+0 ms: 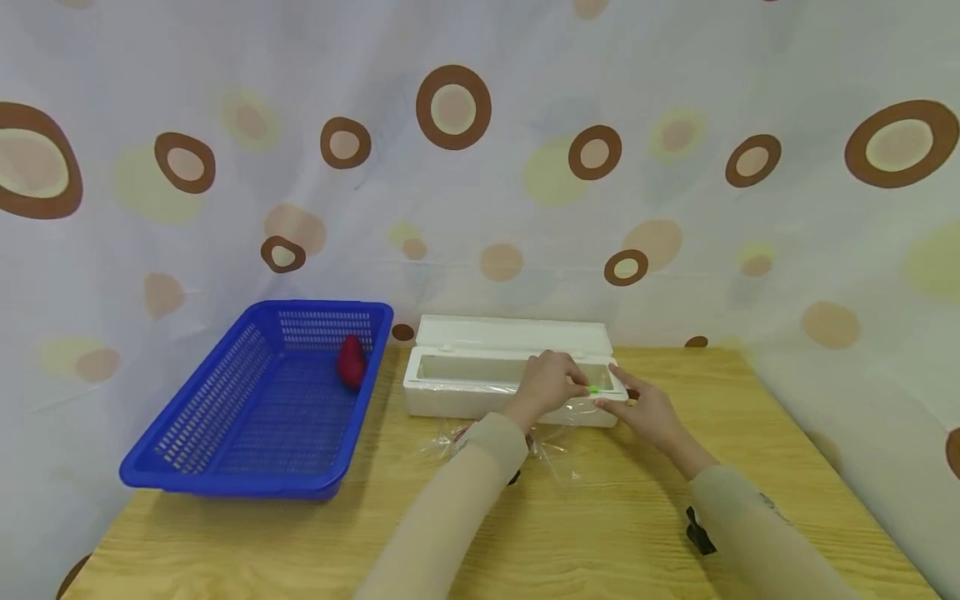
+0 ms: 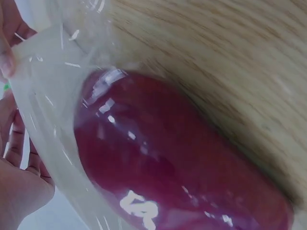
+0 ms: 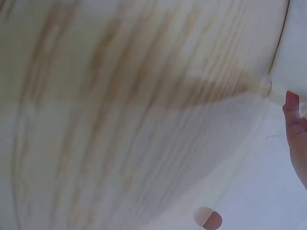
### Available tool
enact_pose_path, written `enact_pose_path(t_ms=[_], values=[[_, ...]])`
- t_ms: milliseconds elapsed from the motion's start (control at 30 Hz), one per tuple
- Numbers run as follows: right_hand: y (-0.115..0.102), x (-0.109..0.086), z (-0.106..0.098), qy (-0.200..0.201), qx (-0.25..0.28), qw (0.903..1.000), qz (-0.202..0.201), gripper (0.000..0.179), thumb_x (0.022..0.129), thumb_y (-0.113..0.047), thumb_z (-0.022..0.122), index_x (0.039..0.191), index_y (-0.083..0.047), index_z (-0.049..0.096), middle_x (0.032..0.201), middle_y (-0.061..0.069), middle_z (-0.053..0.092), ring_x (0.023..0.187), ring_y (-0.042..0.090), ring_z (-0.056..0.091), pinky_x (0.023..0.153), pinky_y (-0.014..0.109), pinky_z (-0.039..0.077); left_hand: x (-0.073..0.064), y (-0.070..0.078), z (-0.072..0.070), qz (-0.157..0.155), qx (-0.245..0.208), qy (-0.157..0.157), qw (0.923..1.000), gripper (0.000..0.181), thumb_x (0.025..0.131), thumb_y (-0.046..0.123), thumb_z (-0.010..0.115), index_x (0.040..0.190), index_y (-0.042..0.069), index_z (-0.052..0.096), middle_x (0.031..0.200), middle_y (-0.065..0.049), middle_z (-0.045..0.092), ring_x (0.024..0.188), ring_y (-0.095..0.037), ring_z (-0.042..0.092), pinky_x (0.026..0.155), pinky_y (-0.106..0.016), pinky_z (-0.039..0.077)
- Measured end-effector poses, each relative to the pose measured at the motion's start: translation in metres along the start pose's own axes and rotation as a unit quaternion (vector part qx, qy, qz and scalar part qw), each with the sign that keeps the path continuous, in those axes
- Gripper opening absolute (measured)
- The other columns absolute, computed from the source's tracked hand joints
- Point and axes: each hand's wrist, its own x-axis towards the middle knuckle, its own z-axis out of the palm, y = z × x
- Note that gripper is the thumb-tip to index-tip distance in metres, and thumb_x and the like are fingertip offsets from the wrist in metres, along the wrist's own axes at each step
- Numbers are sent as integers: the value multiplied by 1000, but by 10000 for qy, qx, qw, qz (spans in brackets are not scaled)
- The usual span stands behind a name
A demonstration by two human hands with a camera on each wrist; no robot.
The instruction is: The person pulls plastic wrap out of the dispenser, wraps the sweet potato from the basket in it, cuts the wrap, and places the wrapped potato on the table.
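A white cling film box (image 1: 510, 403) with its lid raised stands at the back of the table. My left hand (image 1: 547, 383) reaches over its front edge and pinches the small green slide cutter (image 1: 594, 389) near the right end. My right hand (image 1: 648, 412) grips that end, thumb at the front and fingers at the side. Clear cling film (image 2: 48, 110) hangs from the box's front edge onto the table. Under it lies a glossy dark-red, elongated thing (image 2: 168, 153), like a sweet potato, mostly hidden by my left forearm in the head view.
A blue plastic basket (image 1: 225, 482) stands on the left of the wooden table (image 1: 600, 533). Inside it, against the right wall, lies a red, elongated thing (image 1: 351, 363). A patterned curtain (image 1: 510, 208) hangs right behind the table.
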Motion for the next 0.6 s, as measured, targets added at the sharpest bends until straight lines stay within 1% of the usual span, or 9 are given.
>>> enact_pose_path(t_ms=[133,233,367,467,600], values=[[3,0,-4,21,-15,10000,81,78,86,-41,66,147,-7,30,134,36,43,98,37,60,48,24,42,-3,-4,-5,92,-43,11,9999,17,85,39,67,98,29,75,108,14,66,110,-13,53,100,-37,37],[5,-1,-5,-26,-7,9999,122,79,86,-42,66,147,-6,30,135,36,41,105,39,59,50,24,44,-5,-7,-4,149,6,-3,9999,18,86,39,66,98,29,75,108,12,66,110,-14,53,101,-39,37],[4,0,-5,-50,5,9999,125,79,85,-41,67,147,-6,31,137,36,40,114,43,54,54,24,46,-7,-11,-5,146,-93,9,9998,17,86,38,66,98,28,75,110,12,66,113,-15,53,105,-41,34],[1,1,-4,-59,-20,9999,82,80,85,-42,67,146,-6,31,137,35,40,115,44,53,56,24,47,-9,-15,-6,158,-202,46,9997,17,86,36,67,97,26,75,109,11,66,115,-15,52,108,-42,32],[-2,2,-1,-37,-60,10000,19,79,85,-43,67,146,-6,32,137,34,40,116,43,53,59,23,48,-14,-21,-10,199,-169,83,9996,17,87,35,67,97,25,75,109,10,66,115,-17,52,108,-44,32]])
